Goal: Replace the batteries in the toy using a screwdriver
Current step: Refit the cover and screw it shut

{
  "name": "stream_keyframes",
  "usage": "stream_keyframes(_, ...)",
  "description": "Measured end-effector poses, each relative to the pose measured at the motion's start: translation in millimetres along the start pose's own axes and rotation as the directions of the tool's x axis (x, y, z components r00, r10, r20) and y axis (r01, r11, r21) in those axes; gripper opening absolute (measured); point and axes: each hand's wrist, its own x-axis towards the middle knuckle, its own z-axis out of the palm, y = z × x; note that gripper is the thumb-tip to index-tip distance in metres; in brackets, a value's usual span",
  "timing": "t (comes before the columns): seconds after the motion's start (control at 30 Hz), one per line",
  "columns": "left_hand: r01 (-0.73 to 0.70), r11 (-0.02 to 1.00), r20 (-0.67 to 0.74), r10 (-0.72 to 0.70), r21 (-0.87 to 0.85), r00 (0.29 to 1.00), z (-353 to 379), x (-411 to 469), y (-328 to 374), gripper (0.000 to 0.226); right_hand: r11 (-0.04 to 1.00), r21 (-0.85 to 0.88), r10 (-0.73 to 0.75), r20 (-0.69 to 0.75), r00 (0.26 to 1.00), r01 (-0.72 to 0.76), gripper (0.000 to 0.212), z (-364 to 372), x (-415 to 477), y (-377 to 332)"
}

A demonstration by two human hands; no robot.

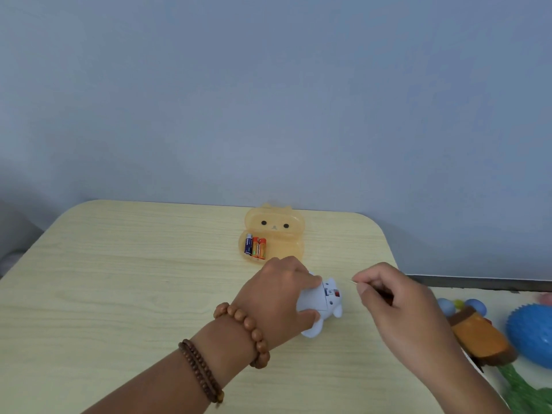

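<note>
The left hand (280, 291) grips the small pale-blue plastic animal toy (321, 306) lying on the light wood-grain table (119, 279) — fingers wrapped over its body. The right hand (388, 297), just beside it, pinches a thin, barely visible screwdriver (354, 282) between thumb and fingertips — three batteries (255, 247) lie in an open translucent orange bear-faced case (283, 234) beyond.

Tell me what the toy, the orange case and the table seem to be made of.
Toy: pale bluish-white hard plastic, smooth and slightly glossy, with moulded rounded limbs.
Orange case: translucent orange plastic; the table's grain shows faintly through it, and a face is printed on the lid.
Table: light wood-grain surface, matt and even, probably laminate rather than solid wood; the view cannot settle it.
</note>
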Motion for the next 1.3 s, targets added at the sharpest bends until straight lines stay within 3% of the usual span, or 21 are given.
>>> stream_keyframes(0.1, 0.008, 1.000, -0.013, -0.008, -0.028, 1.000, 2.3, -0.6, 3.0, 0.054, 0.950, -0.218, -0.216, 0.050, 0.975, 0.222, 0.020, -5.8, -0.7, -5.3)
stream_keyframes(0.37, 0.004, 1.000, -0.015, -0.004, 0.020, 1.000, 0.5, -3.4, 9.7, 0.052, 0.863, -0.403, -0.271, 0.141, 0.952, 0.305, 0.020, -3.8, 3.9, 0.9)
stream_keyframes(0.53, -0.009, 0.997, -0.011, 0.010, 0.082, 1.000, -1.1, -3.6, 13.4, 0.046, 0.757, -0.535, -0.219, 0.334, 0.917, 0.376, 0.024, -6.6, 11.5, -16.0)
stream_keyframes(0.67, -0.004, 0.994, -0.016, 0.005, 0.111, 1.000, -0.5, -2.8, 15.4, 0.042, 0.768, -0.529, -0.100, 0.457, 0.884, 0.360, 0.036, -7.9, 13.3, -41.8)
stream_keyframes(0.9, 0.003, 0.993, -0.030, 0.000, 0.115, 1.000, 0.9, -2.1, 15.5, 0.043, 0.743, -0.563, -0.080, 0.461, 0.884, 0.362, 0.053, -12.9, 23.4, -46.3)
stream_keyframes(1.17, -0.007, 0.994, -0.033, 0.010, 0.109, 0.999, 0.4, -3.2, 16.2, 0.043, 0.650, -0.652, -0.124, 0.416, 0.901, 0.391, 0.026, -5.9, 27.5, -30.0)
stream_keyframes(1.3, -0.008, 0.994, -0.033, 0.012, 0.109, 0.999, 0.7, -2.9, 15.9, 0.041, 0.661, -0.636, -0.117, 0.437, 0.892, 0.398, 0.031, -10.3, 23.7, -38.3)
